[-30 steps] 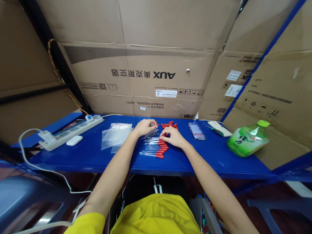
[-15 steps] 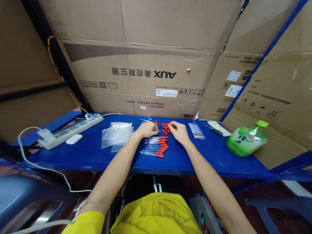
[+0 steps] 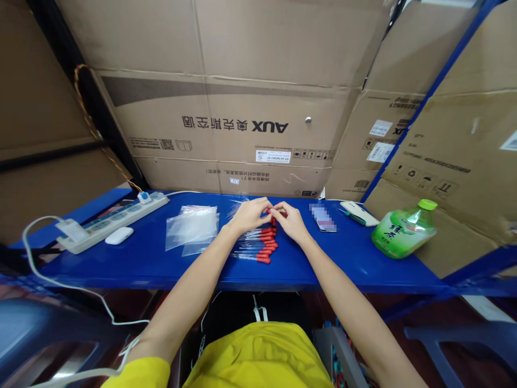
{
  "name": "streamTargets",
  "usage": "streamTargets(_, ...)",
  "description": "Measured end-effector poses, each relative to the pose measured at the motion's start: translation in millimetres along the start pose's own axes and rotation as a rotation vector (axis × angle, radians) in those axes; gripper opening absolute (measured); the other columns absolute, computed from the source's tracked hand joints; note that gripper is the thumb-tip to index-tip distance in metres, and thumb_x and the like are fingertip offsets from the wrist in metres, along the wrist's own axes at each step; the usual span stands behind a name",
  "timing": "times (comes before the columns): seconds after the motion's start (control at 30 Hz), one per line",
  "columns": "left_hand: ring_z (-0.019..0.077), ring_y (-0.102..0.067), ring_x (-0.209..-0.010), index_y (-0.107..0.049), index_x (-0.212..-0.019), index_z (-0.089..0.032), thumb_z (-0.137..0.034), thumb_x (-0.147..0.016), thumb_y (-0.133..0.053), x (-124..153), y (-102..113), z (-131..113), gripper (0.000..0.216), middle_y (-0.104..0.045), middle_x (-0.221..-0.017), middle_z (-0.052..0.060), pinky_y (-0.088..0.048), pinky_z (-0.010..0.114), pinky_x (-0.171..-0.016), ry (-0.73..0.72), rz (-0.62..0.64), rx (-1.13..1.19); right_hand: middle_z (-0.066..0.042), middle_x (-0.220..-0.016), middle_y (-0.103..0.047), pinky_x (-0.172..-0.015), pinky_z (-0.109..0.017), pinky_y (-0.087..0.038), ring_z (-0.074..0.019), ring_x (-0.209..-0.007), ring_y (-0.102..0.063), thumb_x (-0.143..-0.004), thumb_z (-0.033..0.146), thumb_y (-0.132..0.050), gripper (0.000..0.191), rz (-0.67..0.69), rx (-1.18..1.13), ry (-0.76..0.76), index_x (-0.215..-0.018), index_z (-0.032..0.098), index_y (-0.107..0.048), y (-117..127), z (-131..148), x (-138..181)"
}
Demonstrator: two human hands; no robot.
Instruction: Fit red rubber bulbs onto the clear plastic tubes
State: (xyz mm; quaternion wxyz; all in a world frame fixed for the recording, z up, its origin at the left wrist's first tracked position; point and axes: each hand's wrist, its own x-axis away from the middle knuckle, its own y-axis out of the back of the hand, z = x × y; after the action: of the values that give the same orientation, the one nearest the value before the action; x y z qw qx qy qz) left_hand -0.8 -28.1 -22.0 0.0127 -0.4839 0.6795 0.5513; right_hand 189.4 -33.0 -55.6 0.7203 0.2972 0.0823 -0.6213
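Observation:
My left hand (image 3: 252,214) and my right hand (image 3: 291,222) meet fingertip to fingertip above the blue table. A red rubber bulb (image 3: 274,210) shows between the fingertips, pinched by my right hand. My left fingers are closed on a thin clear dropper tube, mostly hidden by the hand. Just below lies a row of glass droppers (image 3: 262,251) with red bulbs, their clear stems pointing left. Loose red bulbs lie behind my right fingers, largely covered. Several bare clear tubes (image 3: 236,206) rest behind my left hand.
Clear plastic bags (image 3: 191,229) lie left of the droppers. Farther left are a white earphone case (image 3: 119,235) and a power strip (image 3: 117,221). To the right sit a phone (image 3: 323,217), a green-handled screwdriver (image 3: 356,217) and a green tea bottle (image 3: 404,230). Cardboard (image 3: 242,48) walls the back.
My right hand has left the pile of loose red bulbs and come toward my left. My left hand has shifted right, so the fingertips now meet. The view has shifted slightly.

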Motion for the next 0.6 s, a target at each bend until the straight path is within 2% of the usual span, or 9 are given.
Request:
streamTargets(0.23,0.0195,-0.054,-0.08,-0.068,-0.092,-0.023,-0.037,-0.09,-0.064,0,-3,0,0.016,-0.058,-0.083,0.004,-0.035,0.026,-0.071,0.05,-0.052,0.021,-0.003,-0.072,-0.073,-0.061,-0.027,-0.051,-0.0149,-0.059,-0.064,-0.085,0.054,-0.066,0.035,-0.046,-0.092,-0.078,-0.087,0.019,-0.065,6,-8,-4)
streamTargets(0.4,0.0184,-0.051,-0.07,-0.07,-0.088,-0.021,-0.046,-0.086,-0.068,0,-9,11,0.025,-0.06,-0.078,0.003,-0.032,0.026,-0.064,0.244,-0.198,0.073,-0.007,-0.082,-0.076,-0.05,-0.025,-0.047,-0.0132,-0.054,-0.059,-0.081,0.059,-0.068,0.04,-0.188,-0.162,-0.134,-0.086,0.019,-0.062,10,-9,-6)
streamTargets(0.53,0.016,-0.048,-0.065,-0.07,-0.082,-0.018,-0.051,-0.084,-0.069,-3,-18,22,0.034,-0.059,-0.069,0.002,-0.032,0.025,-0.06,0.419,-0.27,0.29,-0.008,-0.085,-0.077,-0.049,-0.024,-0.045,-0.0125,-0.054,-0.058,-0.08,0.06,-0.067,0.042,-0.274,-0.208,-0.135,-0.085,0.02,-0.06,13,-7,-8)
streamTargets(0.6,0.0137,-0.046,-0.062,-0.071,-0.083,-0.015,-0.054,-0.086,-0.066,-5,-22,23,0.039,-0.055,-0.066,0.001,-0.032,0.024,-0.057,0.457,-0.254,0.487,-0.008,-0.086,-0.076,-0.049,-0.024,-0.045,-0.0122,-0.054,-0.058,-0.079,0.06,-0.069,0.042,-0.273,-0.237,-0.132,-0.085,0.02,-0.059,13,-5,-8)
